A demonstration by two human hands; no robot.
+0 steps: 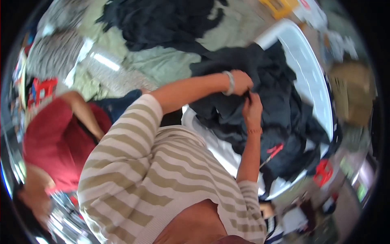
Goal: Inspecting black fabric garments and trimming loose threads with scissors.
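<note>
A heap of black cloth [280,97] fills a large white plastic tub [310,61] in front of me and spills over its near left rim. Over the heap, my left hand [240,83], with a pale bangle at its wrist, is closed on a bit of the black cloth. Just below and almost touching it, my right hand [253,109] pinches the same cloth, fingers pressed together. Whatever fine detail lies between the fingertips is too small to make out. A red-handled cutting tool [275,150] lies on the cloth beside my right forearm, its thin metal end toward me.
Another black cloth pile [158,20] lies on pale green fabric [164,63] at the far side. Grey bundles [55,53] stand far left. A person in a red top [53,142] is close on my left. A cardboard box [351,93] and a red plastic item [323,173] sit right of the tub.
</note>
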